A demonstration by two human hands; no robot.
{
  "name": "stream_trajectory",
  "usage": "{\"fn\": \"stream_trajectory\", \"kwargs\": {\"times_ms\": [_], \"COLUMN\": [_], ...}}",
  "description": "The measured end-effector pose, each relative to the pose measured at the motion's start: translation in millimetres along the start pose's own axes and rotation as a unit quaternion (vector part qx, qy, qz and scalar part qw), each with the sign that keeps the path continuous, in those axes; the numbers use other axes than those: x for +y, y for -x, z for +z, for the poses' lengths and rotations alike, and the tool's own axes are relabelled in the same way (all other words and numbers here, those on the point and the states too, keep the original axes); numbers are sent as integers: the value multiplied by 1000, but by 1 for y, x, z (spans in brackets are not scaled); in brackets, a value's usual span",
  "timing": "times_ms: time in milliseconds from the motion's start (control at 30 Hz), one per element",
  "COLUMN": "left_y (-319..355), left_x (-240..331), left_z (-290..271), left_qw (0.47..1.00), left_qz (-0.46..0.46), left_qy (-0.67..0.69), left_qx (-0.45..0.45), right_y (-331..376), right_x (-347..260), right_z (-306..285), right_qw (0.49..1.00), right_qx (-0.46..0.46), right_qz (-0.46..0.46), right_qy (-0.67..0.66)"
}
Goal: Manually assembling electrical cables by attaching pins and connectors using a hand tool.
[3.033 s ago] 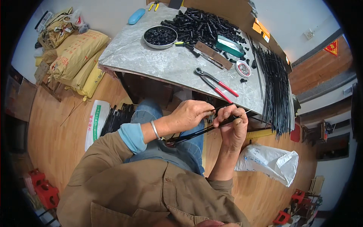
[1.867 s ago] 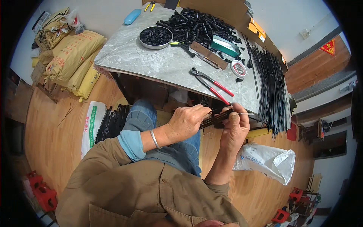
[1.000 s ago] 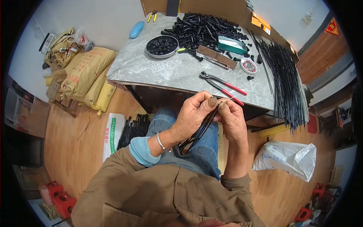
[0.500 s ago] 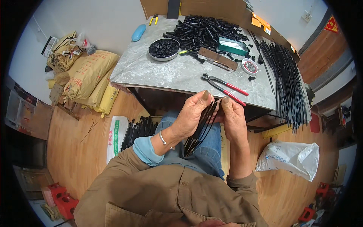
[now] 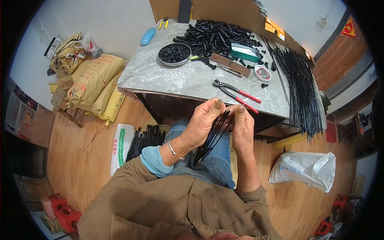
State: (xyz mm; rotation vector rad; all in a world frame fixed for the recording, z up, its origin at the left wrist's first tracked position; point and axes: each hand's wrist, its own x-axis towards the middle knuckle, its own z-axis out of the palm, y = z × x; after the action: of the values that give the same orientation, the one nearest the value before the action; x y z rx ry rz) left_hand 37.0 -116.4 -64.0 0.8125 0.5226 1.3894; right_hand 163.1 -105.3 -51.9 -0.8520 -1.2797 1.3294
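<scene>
Over my lap, in front of the table edge, I hold a bundle of thin black rods (image 5: 211,141) that slants down between my hands. My left hand (image 5: 203,123) is closed around the bundle, thumb up near its top end. Beside it, my right hand (image 5: 242,129) has its thumb and fingers pressed together close to the rod tips. Whatever lies in the right-hand pinch is too small to make out. Nearest to both hands on the table are red-handled pincers (image 5: 236,96).
The grey table (image 5: 160,86) bears a heap of short black parts (image 5: 218,38), a round metal tray (image 5: 174,53), a small white dish (image 5: 262,73) and a long black rod pile (image 5: 300,88). Sacks (image 5: 96,80) stand left; a white bag (image 5: 304,168) lies right.
My right hand has shifted slightly left, nearer to my left hand, and its fingertips have dipped a little. The left hand keeps its hold on the rods.
</scene>
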Motion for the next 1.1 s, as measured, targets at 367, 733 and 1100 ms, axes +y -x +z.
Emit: {"fn": "stream_trajectory", "kwargs": {"times_ms": [367, 733, 1100], "left_y": [-1, -6, -6], "left_x": [1, 2, 3], "left_z": [-4, -7, -6], "left_qw": [998, 997, 998], "left_qz": [26, 39, 31], "left_qy": [-7, -25, 7], "left_qx": [49, 59, 50], "right_y": [-2, -12, -20], "right_x": [5, 13, 2], "right_z": [13, 16, 6], "right_qw": [999, 989, 996], "right_qx": [14, 52, -61], "right_qz": [-1, -32, 46], "right_qy": [37, 134, -37]}}
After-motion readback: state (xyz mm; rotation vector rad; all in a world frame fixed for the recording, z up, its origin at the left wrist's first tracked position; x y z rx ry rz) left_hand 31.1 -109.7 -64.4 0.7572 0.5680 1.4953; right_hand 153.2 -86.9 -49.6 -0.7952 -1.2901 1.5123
